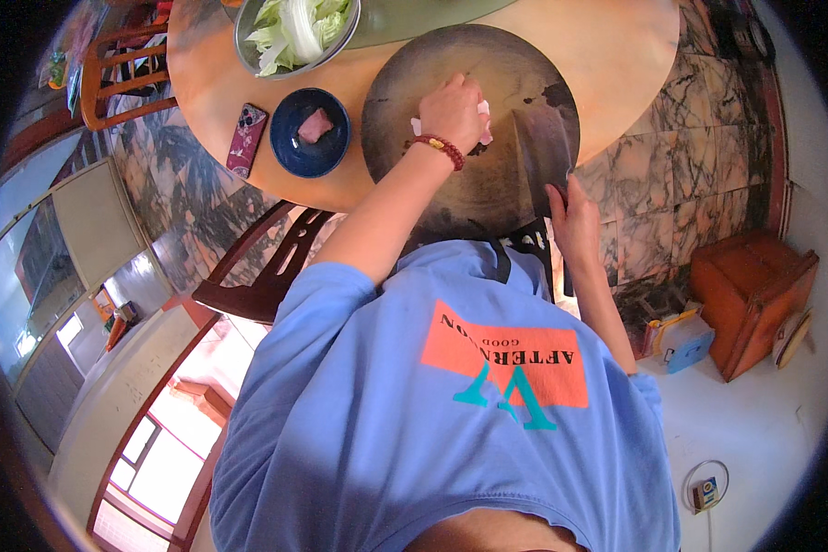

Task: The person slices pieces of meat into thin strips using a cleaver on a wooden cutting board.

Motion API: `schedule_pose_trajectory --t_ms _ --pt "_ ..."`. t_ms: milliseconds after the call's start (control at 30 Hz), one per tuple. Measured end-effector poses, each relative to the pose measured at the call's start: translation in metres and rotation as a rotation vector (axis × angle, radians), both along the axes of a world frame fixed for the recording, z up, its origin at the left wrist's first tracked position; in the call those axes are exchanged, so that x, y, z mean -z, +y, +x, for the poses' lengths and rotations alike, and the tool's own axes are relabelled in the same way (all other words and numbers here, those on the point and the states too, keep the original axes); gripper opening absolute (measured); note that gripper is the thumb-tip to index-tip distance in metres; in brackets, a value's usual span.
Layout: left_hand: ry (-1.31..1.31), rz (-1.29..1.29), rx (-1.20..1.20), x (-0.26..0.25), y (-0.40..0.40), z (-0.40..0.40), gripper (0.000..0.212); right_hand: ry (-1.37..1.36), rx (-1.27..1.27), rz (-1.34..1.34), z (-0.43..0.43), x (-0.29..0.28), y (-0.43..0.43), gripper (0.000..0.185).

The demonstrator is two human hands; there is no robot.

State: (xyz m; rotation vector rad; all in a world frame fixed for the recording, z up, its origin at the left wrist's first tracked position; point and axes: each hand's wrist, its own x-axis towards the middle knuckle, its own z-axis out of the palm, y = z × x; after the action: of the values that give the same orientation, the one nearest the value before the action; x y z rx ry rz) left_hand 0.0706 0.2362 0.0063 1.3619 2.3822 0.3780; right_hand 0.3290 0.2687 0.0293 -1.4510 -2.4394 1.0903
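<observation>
On the round wooden chopping board (469,186), my left hand (452,114) is closed over a whitish-pink piece of what looks like fatty meat (485,127), parts of which show on both sides of it. A red beaded bracelet circles that wrist. My right hand (576,214) grips the handle of a cleaver (541,148) at the board's right side; its broad blade lies over the board, a little apart from the meat. Left of the board, a dark blue bowl (281,155) holds a pink piece of meat (315,126).
Beside the bowl lies a phone in a dark red case (246,141). A bowl (350,31) with cabbage leaves (297,31) stands at the table's back left. A dark wooden chair (269,276) is close to the table's near left edge.
</observation>
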Motion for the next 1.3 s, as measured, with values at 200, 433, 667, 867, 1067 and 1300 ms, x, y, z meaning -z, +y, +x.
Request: schedule_pose_trajectory --t_ms 200,433,667,867,1067,1300 --pt "-0.125 0.094 0.003 -0.022 -0.01 0.0 0.019 0.033 -0.011 -0.003 -0.001 0.0 0.005 0.021" --pt "-0.56 0.139 -0.135 -0.045 -0.055 -0.004 0.022 -0.034 0.0 -0.082 -0.004 0.006 0.009 0.024" --pt "-0.988 0.206 -0.232 0.001 -0.074 0.009 0.024 -0.022 -0.027 -0.036 -0.014 0.002 0.011 0.026" --pt "-0.257 0.114 0.105 0.0 -0.065 0.017 0.021 0.044 0.003 -0.073 -0.018 -0.004 0.01 0.022" --pt "-0.028 0.011 0.07 -0.007 -0.027 0.008 0.024 -0.014 -0.007 -0.013 -0.017 0.0 0.006 0.02" --pt "-0.076 -0.194 0.056 -0.002 0.002 -0.001 0.025 0.005 -0.022 0.013 -0.016 0.0 0.009 0.02"
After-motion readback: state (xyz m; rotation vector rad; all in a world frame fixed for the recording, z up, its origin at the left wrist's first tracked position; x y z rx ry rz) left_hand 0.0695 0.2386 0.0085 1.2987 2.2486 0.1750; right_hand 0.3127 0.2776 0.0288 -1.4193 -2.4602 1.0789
